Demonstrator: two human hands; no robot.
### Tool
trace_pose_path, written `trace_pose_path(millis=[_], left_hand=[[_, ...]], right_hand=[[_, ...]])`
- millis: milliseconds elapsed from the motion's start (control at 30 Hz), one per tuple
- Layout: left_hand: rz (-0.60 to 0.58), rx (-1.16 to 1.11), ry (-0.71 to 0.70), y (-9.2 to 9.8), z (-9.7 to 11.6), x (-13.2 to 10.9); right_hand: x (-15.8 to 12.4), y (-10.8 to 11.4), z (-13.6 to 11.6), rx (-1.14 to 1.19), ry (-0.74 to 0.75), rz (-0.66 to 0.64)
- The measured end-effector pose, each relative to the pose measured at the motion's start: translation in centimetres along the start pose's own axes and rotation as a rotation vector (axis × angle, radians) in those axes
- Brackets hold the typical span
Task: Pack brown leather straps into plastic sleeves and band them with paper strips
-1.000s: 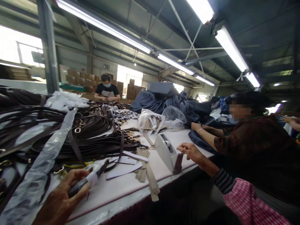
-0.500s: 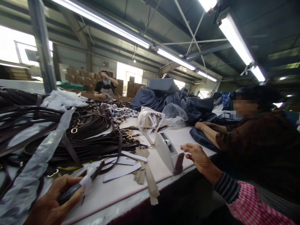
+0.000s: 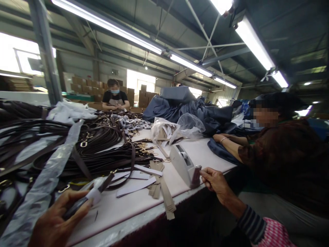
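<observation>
My left hand (image 3: 56,216) at the bottom left is closed around a dark strap (image 3: 77,207), which has a white paper band (image 3: 94,196) wrapped on it. My right hand (image 3: 216,183) sits at the front end of a grey tape dispenser (image 3: 182,164). Its fingertips touch a short dark strap piece (image 3: 196,176) standing there, and I cannot tell whether they grip it. Loose white strips (image 3: 135,187) and beige strips (image 3: 164,192) lie on the white table (image 3: 120,212) between my hands.
Heaped dark leather straps with metal buckles (image 3: 97,161) fill the table's left side. Beyond stand a plastic bag of strips (image 3: 164,130) and navy fabric (image 3: 185,109). A co-worker's arm (image 3: 228,142) lies on the right; another person (image 3: 115,97) sits far off before cardboard boxes (image 3: 144,96).
My right hand has dropped from above the dispenser down to the strap piece at its end. The far person's raised hand has come down to the table.
</observation>
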State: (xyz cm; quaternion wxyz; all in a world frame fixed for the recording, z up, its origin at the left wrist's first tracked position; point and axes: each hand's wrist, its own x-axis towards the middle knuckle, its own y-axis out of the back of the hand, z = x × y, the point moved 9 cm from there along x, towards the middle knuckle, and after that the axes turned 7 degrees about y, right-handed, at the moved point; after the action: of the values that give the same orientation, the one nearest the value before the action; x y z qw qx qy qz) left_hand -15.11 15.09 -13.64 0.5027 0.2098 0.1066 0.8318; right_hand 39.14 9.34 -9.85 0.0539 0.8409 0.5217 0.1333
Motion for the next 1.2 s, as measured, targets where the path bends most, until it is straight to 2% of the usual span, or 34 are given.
trace_pose_path(millis=[100,167,233,300,400,500,567,633,733,933,1100,1200], left_hand=[[-0.084,-0.200,0.018,0.9,2.1,-1.0],[-0.120,-0.295,0.020,1.2,3.3,-1.6],[-0.152,-0.353,0.027,1.1,3.9,-2.1],[-0.165,-0.396,0.043,0.6,4.0,-2.6],[-0.168,-0.416,0.047,-0.3,4.2,-3.4],[-0.158,-0.408,0.040,-0.8,4.2,-3.8],[-0.151,-0.418,0.038,-0.9,4.1,-3.8],[-0.144,-0.444,0.034,-0.8,4.0,-3.7],[-0.122,-0.467,0.031,-0.5,3.7,-3.6],[-0.134,-0.473,0.030,-0.3,3.8,-3.7],[-0.174,-0.542,0.069,-0.4,3.6,-3.8],[-0.208,-0.595,0.123,-0.8,3.2,-3.9]], right_hand=[[-0.7,0.8,0.6,-0.115,0.016,-0.060],[-1.1,1.5,1.0,-0.264,0.026,-0.043],[-1.9,0.0,0.9,-0.206,0.025,-0.088],[-3.9,-4.3,0.0,-0.051,-0.009,-0.220],[-8.6,-14.4,-2.9,0.156,-0.037,-0.481],[-11.9,-24.3,-6.1,0.388,-0.030,-0.621],[-12.6,-29.2,-7.2,0.494,-0.027,-0.666],[-12.6,-32.2,-7.4,0.542,-0.043,-0.679],[-12.2,-34.0,-7.1,0.543,-0.074,-0.669],[-11.8,-34.3,-6.6,0.509,-0.091,-0.662],[-11.3,-34.4,-7.5,0.490,0.054,-0.636],[-11.4,-34.8,-7.9,0.510,0.077,-0.641]])
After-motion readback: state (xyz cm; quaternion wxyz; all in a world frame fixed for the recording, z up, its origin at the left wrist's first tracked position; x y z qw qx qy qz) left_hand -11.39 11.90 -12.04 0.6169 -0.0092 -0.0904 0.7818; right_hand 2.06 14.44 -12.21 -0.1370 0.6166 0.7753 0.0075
